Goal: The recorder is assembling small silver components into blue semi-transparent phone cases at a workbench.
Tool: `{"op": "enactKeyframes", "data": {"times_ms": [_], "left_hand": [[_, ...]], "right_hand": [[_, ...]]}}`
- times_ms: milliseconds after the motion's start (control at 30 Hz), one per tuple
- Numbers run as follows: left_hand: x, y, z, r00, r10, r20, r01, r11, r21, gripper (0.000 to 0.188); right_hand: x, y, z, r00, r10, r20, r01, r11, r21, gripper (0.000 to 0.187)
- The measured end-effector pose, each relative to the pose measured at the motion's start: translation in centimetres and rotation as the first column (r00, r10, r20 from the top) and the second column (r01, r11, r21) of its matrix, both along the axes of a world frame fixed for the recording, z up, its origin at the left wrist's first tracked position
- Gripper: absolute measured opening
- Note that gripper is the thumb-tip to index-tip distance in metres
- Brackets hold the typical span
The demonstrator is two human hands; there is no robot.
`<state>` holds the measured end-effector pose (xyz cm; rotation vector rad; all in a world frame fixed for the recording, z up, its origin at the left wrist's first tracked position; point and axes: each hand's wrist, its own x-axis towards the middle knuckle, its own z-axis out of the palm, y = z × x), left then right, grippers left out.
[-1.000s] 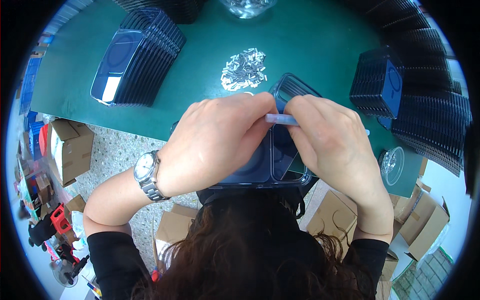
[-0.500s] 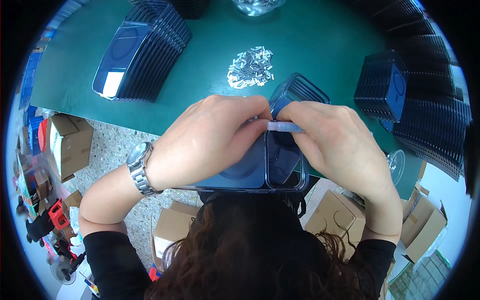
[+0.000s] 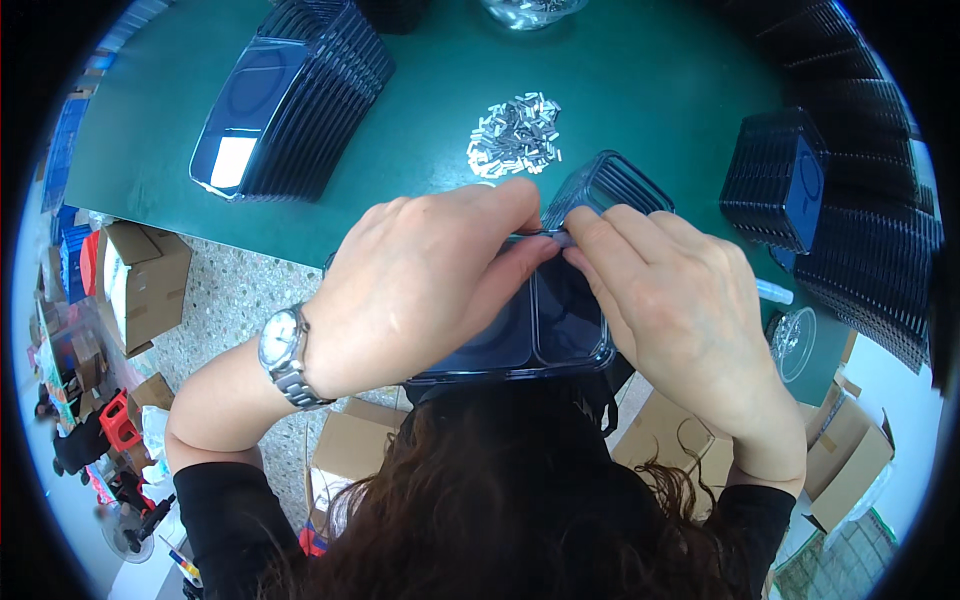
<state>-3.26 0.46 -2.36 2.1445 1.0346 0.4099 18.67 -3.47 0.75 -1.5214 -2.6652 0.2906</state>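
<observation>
From the head view, my left hand (image 3: 420, 290) and right hand (image 3: 680, 300) both clamp a dark blue clear tray (image 3: 545, 335) held over the near edge of the green surface (image 3: 640, 90), fingertips pinching a small pale piece (image 3: 557, 238) at its far rim. A pile of small silver pieces (image 3: 515, 135) lies just beyond.

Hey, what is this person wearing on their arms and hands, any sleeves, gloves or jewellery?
Both hands are bare, with no gloves and no rings in view. The left hand has a silver metal wristwatch with a round pale dial and link band on its wrist. The right hand has nothing on its wrist. Black long sleeves are pushed up both forearms toward the elbows.
</observation>
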Motion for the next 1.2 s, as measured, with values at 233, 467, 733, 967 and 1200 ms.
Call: {"op": "enactKeyframes", "data": {"times_ms": [233, 467, 733, 967, 1200], "left_hand": [[0.1, -0.2, -0.3, 0.997, 0.064, -0.046, -0.059, 0.993, 0.104, 0.013], [-2.2, -0.2, -0.8, 0.947, 0.286, 0.144, -0.268, 0.954, -0.134, 0.009], [-6.7, -3.3, -5.9, 0.79, 0.596, 0.141, -0.495, 0.757, -0.427, 0.013], [-6.1, -2.6, -5.8, 0.778, 0.586, 0.227, -0.498, 0.795, -0.347, 0.013], [-4.7, -0.8, -4.4, 0.856, 0.506, 0.108, -0.449, 0.83, -0.33, 0.013]], "right_hand": [[-0.5, 0.2, -1.2, 0.997, -0.035, -0.073, 0.04, 0.997, 0.068, 0.025], [3.6, 5.8, 0.2, 0.816, -0.21, -0.538, 0.119, 0.973, -0.198, 0.027], [5.0, 12.5, -10.4, 0.91, -0.277, -0.309, 0.134, 0.9, -0.414, 0.021], [3.9, 13.1, -10.9, 0.94, -0.134, -0.314, 0.035, 0.954, -0.299, 0.018], [3.8, 13.5, -10.7, 0.933, -0.182, -0.31, 0.041, 0.91, -0.413, 0.02]]}}
